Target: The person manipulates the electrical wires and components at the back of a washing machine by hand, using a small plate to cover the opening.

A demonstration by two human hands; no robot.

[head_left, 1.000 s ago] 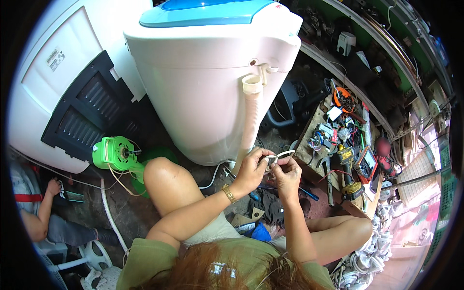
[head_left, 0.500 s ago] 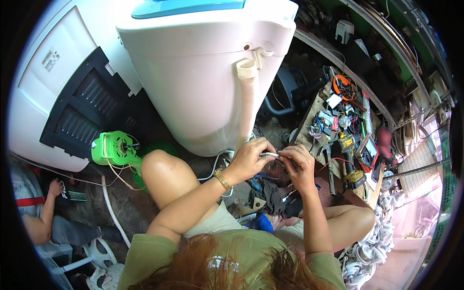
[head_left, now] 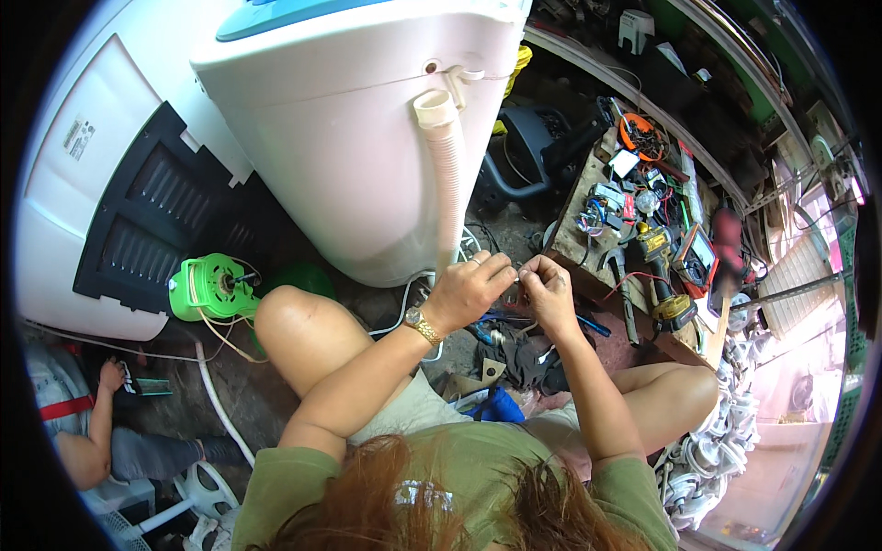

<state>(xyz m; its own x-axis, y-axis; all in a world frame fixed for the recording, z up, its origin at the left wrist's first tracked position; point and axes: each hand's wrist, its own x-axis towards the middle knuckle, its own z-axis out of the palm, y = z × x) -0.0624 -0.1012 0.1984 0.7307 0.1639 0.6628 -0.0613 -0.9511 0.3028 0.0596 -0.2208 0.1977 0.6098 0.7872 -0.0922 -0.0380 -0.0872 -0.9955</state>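
In front of the washing machine (head_left: pixel 322 156) my hands are raised close together, fingertips nearly touching. My left hand (head_left: pixel 471 292), below a gold wristwatch (head_left: pixel 421 324), is closed with its fingers curled. My right hand (head_left: pixel 548 296) is pinched, its thumb and forefinger facing the left fingers. A small, thin thing seems to be between the two hands; it is too small to name. Behind my left hand a cream ribbed drain hose (head_left: pixel 445 161) hangs down the machine's side. Under my hands lie dark cloths (head_left: pixel 524 358) and loose tools.
A low wooden bench (head_left: pixel 571 241) at right bears a yellow cordless drill (head_left: pixel 663 285), a multimeter (head_left: pixel 696 260) and an orange bowl (head_left: pixel 643 138). A green motor (head_left: pixel 209 286) sits by my left knee. Another person's hand (head_left: pixel 112 375) shows at far left. White cables cross the floor.
The view has shifted, so the machine appears farther left. The flat pale piece seen between my fingers earlier no longer shows. My left fingers have curled further in, and my right hand has turned.
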